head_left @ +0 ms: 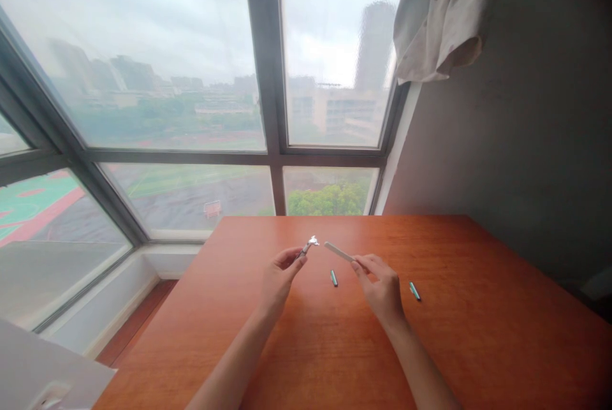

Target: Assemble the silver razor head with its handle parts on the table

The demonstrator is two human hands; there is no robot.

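**Two Tips Almost Nose to Nose Above the Tabletop!**

And look at this, we've got both hands busy over the tabletop [325, 352]! Our left hand [283, 271] has its fingers closed in a pinch on a silver-headed tool [312, 242], its shiny end aimed at one o'clock. Across from it, our right hand [385, 285] has thumb and fingers pressed together on a pale flat stick [339, 251], and that one points to ten o'clock. The tips are near each other, and there's a clear gap between them!

Down on the wood we spot a small teal-and-dark piece [333, 278], near our right hand at nine o'clock. A second teal-and-dark piece [414, 291] lies at that hand's three o'clock. Straight up at twelve, the window frame [273, 155]; at one o'clock, a hanging garment [440, 21].
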